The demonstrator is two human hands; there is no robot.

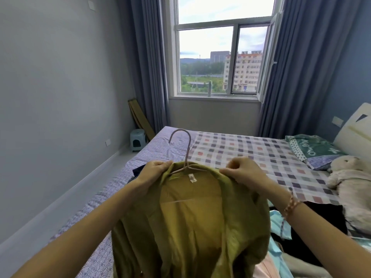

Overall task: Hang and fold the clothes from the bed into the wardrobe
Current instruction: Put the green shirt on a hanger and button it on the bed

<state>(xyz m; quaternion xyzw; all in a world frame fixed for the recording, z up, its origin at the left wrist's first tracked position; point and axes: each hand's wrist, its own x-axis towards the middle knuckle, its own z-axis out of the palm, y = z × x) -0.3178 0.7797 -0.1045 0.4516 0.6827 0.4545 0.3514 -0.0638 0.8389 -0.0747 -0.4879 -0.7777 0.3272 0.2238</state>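
An olive-green shirt point(190, 217) hangs open in front of me over the bed point(251, 157). A pale pink hanger point(185, 149) sits inside its collar, hook pointing up. My left hand point(154, 173) pinches the left side of the collar. On the right side, my right hand point(245, 171) grips the collar and shoulder with curled fingers. More clothes lie on the bed to the right: a black garment point(313, 227), a light blue one point(281, 225) and a pink one point(265, 265). A dark blue piece point(138, 170) shows beside my left hand. The wardrobe is out of view.
A checked sheet covers the bed, with a green pillow point(315, 149) and a plush toy point(349, 183) at the right. A small green stool point(138, 139) stands in the far left corner beside the curtains point(148, 67). The floor strip runs along the left wall.
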